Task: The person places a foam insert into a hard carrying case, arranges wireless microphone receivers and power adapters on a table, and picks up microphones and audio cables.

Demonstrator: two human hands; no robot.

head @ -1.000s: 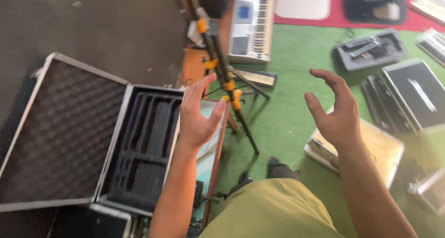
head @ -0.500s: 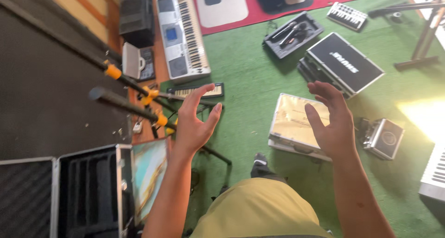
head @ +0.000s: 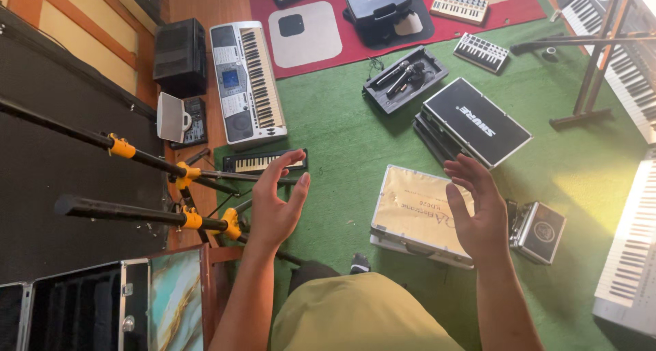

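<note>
Both hands are raised in mid-air with palms turned toward each other, fingers spread wide, and neither holds or touches anything. The left hand (head: pixel 277 204) hovers above the folded black tripod stands with yellow-orange clamps (head: pixel 181 180), which lie tilted across the left part of the view, and just below a small black mini keyboard with white keys (head: pixel 263 162) lying on the green carpet (head: pixel 342 132). The right hand (head: pixel 478 214) hangs over the near right edge of a flat rectangular silver-edged case with a pale beige lid (head: pixel 410 211), which rests closed on the carpet between the two hands. Just right of that hand sits a small black box with metal trim (head: pixel 543 231). Beyond the pale case lies a closed black flat case with metal edging (head: pixel 475 122), and further off an open black foam-lined tray holding microphones (head: pixel 403 78). A large silver electronic keyboard (head: pixel 246 81) lies at the carpet's left border beside a black speaker cabinet (head: pixel 179 50). At the lower left an open aluminium-framed case with black foam lining (head: pixel 75 310) stands next to a framed panel with a teal and gold marbled pattern (head: pixel 176 300).
</note>
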